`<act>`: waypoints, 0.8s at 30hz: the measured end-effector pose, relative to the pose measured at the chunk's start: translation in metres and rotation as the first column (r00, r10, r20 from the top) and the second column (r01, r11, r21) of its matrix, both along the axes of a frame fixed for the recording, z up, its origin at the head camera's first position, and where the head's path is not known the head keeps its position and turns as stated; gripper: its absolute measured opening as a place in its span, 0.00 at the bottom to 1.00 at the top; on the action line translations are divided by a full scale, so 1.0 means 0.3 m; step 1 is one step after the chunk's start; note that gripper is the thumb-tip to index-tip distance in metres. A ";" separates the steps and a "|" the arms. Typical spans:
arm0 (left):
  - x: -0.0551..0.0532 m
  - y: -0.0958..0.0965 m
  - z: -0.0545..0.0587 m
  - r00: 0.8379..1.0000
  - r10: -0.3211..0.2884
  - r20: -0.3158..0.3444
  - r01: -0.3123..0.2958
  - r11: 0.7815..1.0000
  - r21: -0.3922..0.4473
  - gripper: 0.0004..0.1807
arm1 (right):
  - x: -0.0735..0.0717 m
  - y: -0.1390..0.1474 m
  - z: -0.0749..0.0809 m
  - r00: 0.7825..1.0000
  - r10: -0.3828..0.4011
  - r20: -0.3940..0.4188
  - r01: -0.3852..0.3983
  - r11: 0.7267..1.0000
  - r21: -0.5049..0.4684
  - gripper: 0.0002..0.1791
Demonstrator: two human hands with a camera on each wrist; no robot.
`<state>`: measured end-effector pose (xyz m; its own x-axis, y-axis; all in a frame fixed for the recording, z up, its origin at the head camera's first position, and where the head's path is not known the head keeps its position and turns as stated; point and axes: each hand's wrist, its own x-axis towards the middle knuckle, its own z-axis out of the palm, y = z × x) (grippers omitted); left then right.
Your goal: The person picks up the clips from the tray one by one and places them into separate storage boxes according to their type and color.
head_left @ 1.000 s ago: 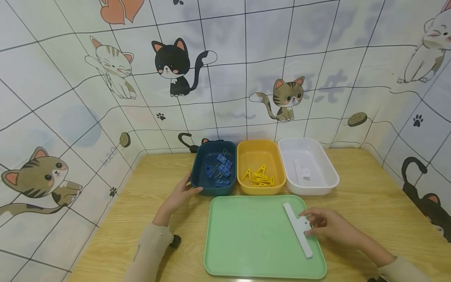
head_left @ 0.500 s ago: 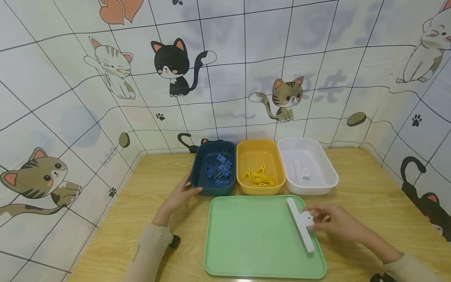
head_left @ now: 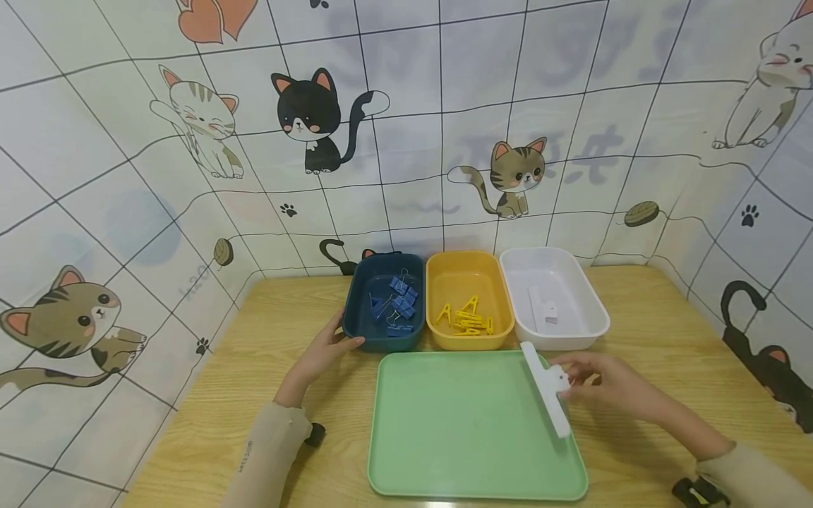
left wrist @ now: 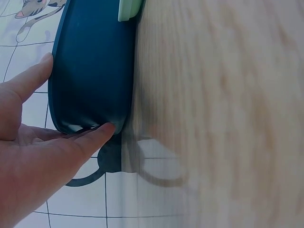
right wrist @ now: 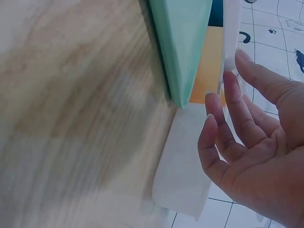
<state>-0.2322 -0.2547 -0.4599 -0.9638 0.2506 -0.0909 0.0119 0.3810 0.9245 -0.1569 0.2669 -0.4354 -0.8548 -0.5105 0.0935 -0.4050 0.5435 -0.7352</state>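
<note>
In the head view my right hand pinches the handle of a long white bag clip between thumb and fingertips. The clip slants over the right edge of a mint-green tray. The right wrist view shows thumb and forefinger meeting on the handle of the clip, with the other fingers bent below. My left hand touches the near left corner of a dark blue bin holding several blue binder clips. In the left wrist view, its fingers lie extended along the bin's outer wall.
To the right of the blue bin stand a yellow bin with several yellow clothespins and a white bin with a white clip inside. The wooden table meets a cat-patterned wall behind the bins.
My right hand has carried the white bag clip up, away from the person and slightly right, from over the tray to its right edge. The left hand stays at the blue bin's corner.
</note>
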 end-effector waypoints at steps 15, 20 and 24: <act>0.003 0.000 0.008 1.000 -0.012 -0.004 0.012 1.000 0.012 0.49 | -0.035 0.004 0.068 0.996 -0.055 -0.066 0.059 0.996 0.068 0.24; 0.003 0.000 0.007 1.000 -0.009 -0.002 0.009 1.000 0.008 0.49 | -0.045 0.005 0.097 0.993 -0.106 -0.042 0.109 0.991 0.082 0.24; 0.004 0.001 0.009 1.000 -0.011 -0.004 0.011 1.000 0.011 0.49 | -0.056 0.011 0.111 0.991 -0.124 -0.045 0.128 0.988 0.083 0.24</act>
<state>-0.2309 -0.2543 -0.4573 -0.9614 0.2620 -0.0842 0.0197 0.3709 0.9285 -0.1736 0.2702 -0.4021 -0.9094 -0.4063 0.0892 -0.3570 0.6520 -0.6690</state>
